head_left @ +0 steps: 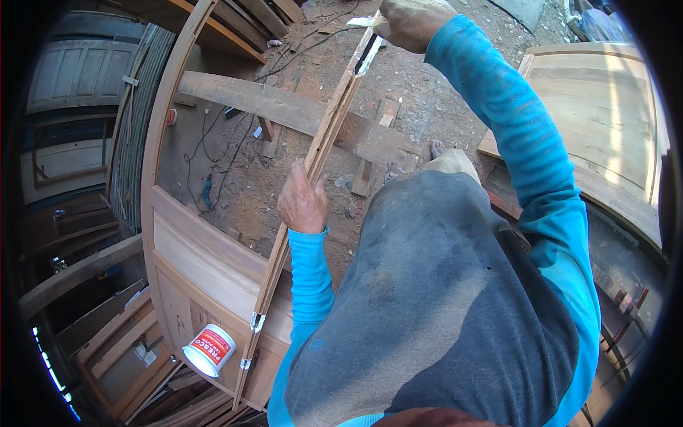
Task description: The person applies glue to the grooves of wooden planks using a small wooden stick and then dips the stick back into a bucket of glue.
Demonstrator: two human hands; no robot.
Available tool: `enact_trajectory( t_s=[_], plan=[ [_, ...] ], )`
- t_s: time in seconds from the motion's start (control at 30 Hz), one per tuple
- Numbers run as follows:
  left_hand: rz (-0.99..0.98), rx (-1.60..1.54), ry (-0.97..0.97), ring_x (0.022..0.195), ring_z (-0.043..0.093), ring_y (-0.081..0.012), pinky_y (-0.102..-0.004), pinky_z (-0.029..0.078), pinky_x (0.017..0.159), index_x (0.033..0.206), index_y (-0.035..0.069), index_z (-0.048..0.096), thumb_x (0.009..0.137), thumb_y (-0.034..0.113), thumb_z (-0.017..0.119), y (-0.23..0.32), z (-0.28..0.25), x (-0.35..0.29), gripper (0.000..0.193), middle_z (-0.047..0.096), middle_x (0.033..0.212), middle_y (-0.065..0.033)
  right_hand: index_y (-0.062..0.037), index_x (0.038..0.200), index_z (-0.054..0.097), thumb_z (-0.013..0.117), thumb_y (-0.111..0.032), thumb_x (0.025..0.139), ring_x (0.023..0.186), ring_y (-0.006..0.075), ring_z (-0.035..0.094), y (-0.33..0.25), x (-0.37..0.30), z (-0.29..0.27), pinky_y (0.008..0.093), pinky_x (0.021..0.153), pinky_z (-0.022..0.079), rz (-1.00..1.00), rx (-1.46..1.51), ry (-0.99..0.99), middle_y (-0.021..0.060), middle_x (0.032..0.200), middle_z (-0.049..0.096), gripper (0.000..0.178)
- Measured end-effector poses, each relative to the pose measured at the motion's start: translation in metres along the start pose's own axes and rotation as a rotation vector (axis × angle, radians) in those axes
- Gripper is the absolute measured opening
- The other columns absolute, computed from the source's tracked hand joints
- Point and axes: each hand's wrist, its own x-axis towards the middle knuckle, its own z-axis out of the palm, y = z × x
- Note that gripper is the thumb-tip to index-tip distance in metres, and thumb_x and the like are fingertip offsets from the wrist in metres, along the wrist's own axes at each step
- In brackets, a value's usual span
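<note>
A long wooden door [206,231] stretches along my left, with its narrow edge running away from me. My left hand [304,201] is closed round that edge about halfway along, thumb and fingers on either side. At the far end, my right hand [415,23] is closed close to the edge. A thin white piece [361,22] shows beside its fingers, but what the hand holds is mostly hidden. Just below it, white filler [367,62] borders a dark slot in the edge. Two more white patches [257,322] mark the near end.
A white tub [210,350] with a red label sits by the door's near end. A plank [249,98] crosses beneath the door's open part. Cables [206,153] trail over the dusty floor. Another panelled door [590,114] lies at right; stacked timber [135,349] fills the left.
</note>
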Motion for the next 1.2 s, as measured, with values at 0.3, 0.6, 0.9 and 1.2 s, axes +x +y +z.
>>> enact_trajectory(
  t_s=[0.3, 0.6, 0.9, 1.2],
  plan=[
    [-0.024, -0.044, 0.035, 0.1, 0.069, -0.0503, -0.0575, 0.054, 0.08, 0.13, 0.008, 0.059, 0.088, 0.019, 0.084, -0.003, 0.002, -0.003, 0.05, 0.073, 0.109, -0.025, -0.0063, 0.091, 0.08, 0.071, -0.036, 0.089, 0.093, 0.0384, 0.077, 0.02, -0.015, -0.017, 0.0492, 0.08, 0.062, 0.071, -0.116, -0.065, 0.0203, 0.096, 0.079, 0.031],
    [0.018, -0.018, 0.059, 0.101, 0.07, -0.0488, -0.0564, 0.055, 0.081, 0.13, 0.008, 0.06, 0.087, 0.019, 0.086, 0.007, -0.001, -0.006, 0.051, 0.074, 0.111, -0.0239, -0.0046, 0.096, 0.08, 0.07, -0.032, 0.09, 0.093, 0.0387, 0.077, 0.043, 0.019, 0.029, 0.0489, 0.08, 0.062, 0.054, -0.04, 0.001, 0.0204, 0.096, 0.079, 0.03],
    [0.038, -0.012, 0.092, 0.102, 0.07, -0.0482, -0.0543, 0.056, 0.082, 0.133, 0.006, 0.06, 0.086, 0.017, 0.086, 0.007, 0.001, -0.009, 0.055, 0.073, 0.112, -0.0248, -0.0001, 0.085, 0.079, 0.08, -0.023, 0.082, 0.073, 0.0307, 0.071, 0.044, 0.034, 0.05, 0.0445, 0.073, 0.055, -0.237, 0.311, -0.052, 0.0156, 0.074, 0.071, 0.024],
    [0.019, -0.038, 0.057, 0.105, 0.07, -0.0489, -0.0547, 0.056, 0.084, 0.134, 0.007, 0.059, 0.086, 0.015, 0.086, 0.007, 0.0, -0.009, 0.055, 0.073, 0.115, -0.026, -0.0013, 0.097, 0.078, 0.083, -0.024, 0.082, 0.086, 0.0365, 0.075, 0.012, -0.004, 0.032, 0.0463, 0.08, 0.059, -0.297, 0.22, -0.047, 0.0197, 0.088, 0.076, 0.028]
  ],
)
